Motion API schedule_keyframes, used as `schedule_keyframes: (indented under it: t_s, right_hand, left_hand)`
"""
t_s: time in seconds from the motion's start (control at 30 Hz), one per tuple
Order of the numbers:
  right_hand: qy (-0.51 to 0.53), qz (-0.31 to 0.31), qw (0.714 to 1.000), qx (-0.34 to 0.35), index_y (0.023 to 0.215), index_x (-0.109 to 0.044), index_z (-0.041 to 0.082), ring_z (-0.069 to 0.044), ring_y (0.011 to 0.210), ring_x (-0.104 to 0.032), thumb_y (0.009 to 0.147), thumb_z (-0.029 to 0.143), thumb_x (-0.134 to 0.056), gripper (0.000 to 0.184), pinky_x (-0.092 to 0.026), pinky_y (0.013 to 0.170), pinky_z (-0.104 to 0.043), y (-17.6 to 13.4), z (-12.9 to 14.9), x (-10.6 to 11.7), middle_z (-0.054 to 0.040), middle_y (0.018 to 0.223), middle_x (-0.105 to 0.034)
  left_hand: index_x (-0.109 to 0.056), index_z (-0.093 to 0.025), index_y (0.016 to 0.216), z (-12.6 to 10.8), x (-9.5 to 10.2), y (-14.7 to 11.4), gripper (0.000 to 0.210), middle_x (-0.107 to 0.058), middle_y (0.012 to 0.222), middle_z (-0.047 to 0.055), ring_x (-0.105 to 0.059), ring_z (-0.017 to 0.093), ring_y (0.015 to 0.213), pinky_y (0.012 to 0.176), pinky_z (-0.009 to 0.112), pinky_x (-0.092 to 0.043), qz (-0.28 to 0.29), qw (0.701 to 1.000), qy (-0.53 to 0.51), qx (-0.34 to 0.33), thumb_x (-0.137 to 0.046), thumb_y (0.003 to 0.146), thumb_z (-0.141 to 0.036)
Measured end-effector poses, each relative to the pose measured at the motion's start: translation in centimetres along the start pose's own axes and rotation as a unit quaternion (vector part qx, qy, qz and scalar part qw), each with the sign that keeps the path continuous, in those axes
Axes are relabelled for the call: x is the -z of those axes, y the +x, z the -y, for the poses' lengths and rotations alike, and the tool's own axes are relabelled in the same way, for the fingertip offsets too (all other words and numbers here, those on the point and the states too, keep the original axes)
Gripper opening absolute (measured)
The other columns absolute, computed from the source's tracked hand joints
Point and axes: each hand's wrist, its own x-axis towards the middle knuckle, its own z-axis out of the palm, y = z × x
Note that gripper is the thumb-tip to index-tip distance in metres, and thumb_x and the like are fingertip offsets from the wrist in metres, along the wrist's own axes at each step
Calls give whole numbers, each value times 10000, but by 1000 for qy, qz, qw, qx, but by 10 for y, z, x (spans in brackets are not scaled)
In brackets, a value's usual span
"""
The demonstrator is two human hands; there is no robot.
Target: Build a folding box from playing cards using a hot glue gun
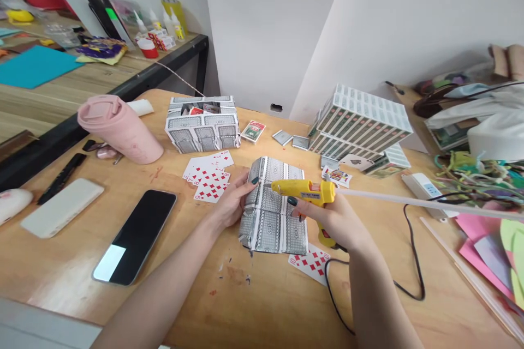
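My left hand (234, 200) grips the left side of a structure made of playing cards (272, 229), its thumb resting on top. The cards show grey patterned backs joined in rows. My right hand (327, 218) is wrapped round a yellow hot glue gun (305, 190), whose nozzle points left, at the upper part of the card structure. A long pale glue stick (409, 203) sticks out of the gun's rear to the right. Beneath the structure's lower right corner lies a ten of diamonds (310, 263). Several loose diamond cards (210, 177) lie left of it.
A card-covered box (202, 136) and a card pack (253, 131) stand behind. Stacked card packs (362, 120) rise at back right. A pink tumbler (123, 131), phone (135, 237) and white power bank (63, 207) lie left. The gun's black cord (420, 262) loops near a power strip (428, 193).
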Motion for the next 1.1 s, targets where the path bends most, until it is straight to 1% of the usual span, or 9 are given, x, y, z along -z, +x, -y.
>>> schedule_keyframes:
  t_s: [0.1,0.2,0.33,0.47,0.53,0.63,0.8,1.0,1.1]
  right_hand:
    - [-7,-6,1000,2,726,-673,205,-154,636,-595,695,284,-666,84,-490,586,-273,1,2,-4,4,675,-670]
    - [-49,20,998,23,669,-652,201,-149,621,-586,702,249,-634,60,-480,575,-270,7,9,-5,10,654,-655]
    - [-140,43,988,53,621,-652,197,-120,506,-533,693,228,-631,81,-413,458,-230,21,26,-1,16,567,-629]
    - [-202,62,977,22,621,-686,194,-127,468,-526,676,262,-662,90,-314,350,-204,35,42,4,-12,542,-633]
    - [-191,75,979,13,663,-705,192,-136,472,-538,669,263,-672,79,-315,340,-204,40,45,5,-17,538,-638]
    - [-148,87,985,14,689,-711,186,-118,426,-510,668,257,-676,83,-321,341,-205,44,45,5,-5,500,-624]
    - [-126,75,989,-15,595,-651,175,-88,351,-424,672,275,-670,128,-298,335,-211,41,41,4,5,437,-585]
    - [-182,52,980,-56,576,-618,184,-110,379,-436,692,329,-663,191,-313,363,-240,38,44,0,-2,428,-558]
    - [-194,39,977,-77,596,-637,181,-119,388,-440,695,321,-666,174,-316,373,-250,37,48,-2,-2,415,-542]
  left_hand:
    - [-636,-211,1100,-1,-1,0,421,-731,972,34,-692,169,777,657,235,-531,1,1000,3,1,-748,695,-250]
    - [-637,-208,1090,-2,-3,-1,414,-733,954,35,-693,180,793,652,239,-528,-3,1000,5,-2,-746,693,-256]
    - [-635,-208,1101,-2,-4,-2,422,-736,912,25,-688,167,758,654,236,-522,-5,1000,-8,-9,-739,694,-248]
    - [-632,-223,1118,0,-2,-2,421,-734,907,10,-663,130,672,626,220,-509,-13,1000,-21,0,-719,706,-230]
    - [-630,-231,1133,1,-2,-1,422,-733,907,9,-655,126,658,605,217,-501,-18,1000,-20,3,-705,718,-233]
    - [-626,-239,1151,2,-1,-1,435,-732,911,9,-653,129,664,604,221,-497,-21,1000,-17,2,-699,722,-241]
    - [-645,-239,1114,1,-2,-1,408,-730,904,2,-650,124,671,612,217,-495,-20,1000,-9,0,-709,711,-255]
    - [-658,-245,1089,1,-4,-2,403,-731,881,-11,-637,111,640,595,208,-490,-25,1000,-6,-2,-727,692,-260]
    - [-656,-239,1089,2,-5,-2,408,-733,887,-4,-652,125,682,609,213,-493,-36,999,1,-15,-731,689,-274]
